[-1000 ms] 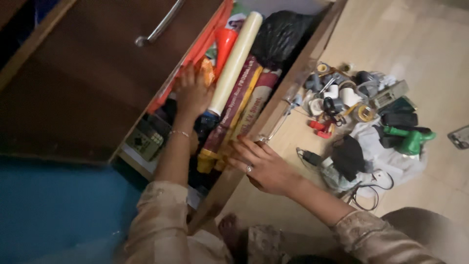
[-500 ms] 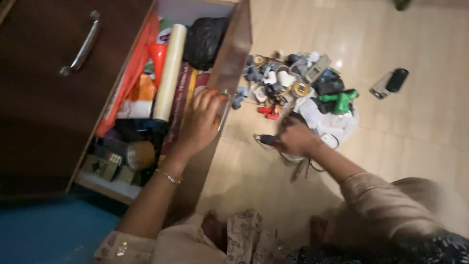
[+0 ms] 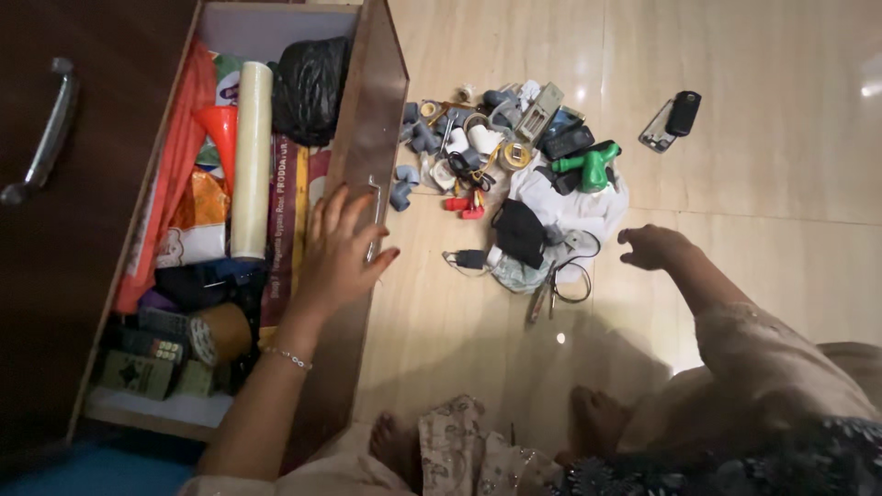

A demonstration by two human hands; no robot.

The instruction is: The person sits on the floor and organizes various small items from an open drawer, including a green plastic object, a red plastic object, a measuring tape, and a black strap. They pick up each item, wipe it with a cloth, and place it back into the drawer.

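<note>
A: Drawer (image 3: 363, 138), pulled out of dark wooden furniture; where is the left hand (image 3: 338, 246)?

B: It rests on the drawer's front panel, just beside the metal handle (image 3: 375, 216) there; the fingers are spread and flat, gripping nothing.

A: And inside the drawer?

B: A cream roll (image 3: 252, 156) lies lengthwise down the middle; an orange funnel (image 3: 220, 129) sits just to its left, a crumpled black bag (image 3: 309, 87) at the far end; flat printed packets (image 3: 289, 207) lie under and beside the roll; small dark boxes crowd the near end.

A: The right hand (image 3: 650, 246)?

B: It hovers above the tiled floor (image 3: 763, 184), loosely curled and released; it holds nothing and touches nothing.

A: What is nearest to it?

B: A heap of odds and ends (image 3: 514, 156) on the floor, between the drawer and that hand; a white cloth (image 3: 579, 209), a green tool (image 3: 590, 167), a black pouch (image 3: 522, 231), rolls of tape, red clips (image 3: 465, 207) and loose cables; two small dark devices (image 3: 672, 118) lie well apart beyond it.
</note>
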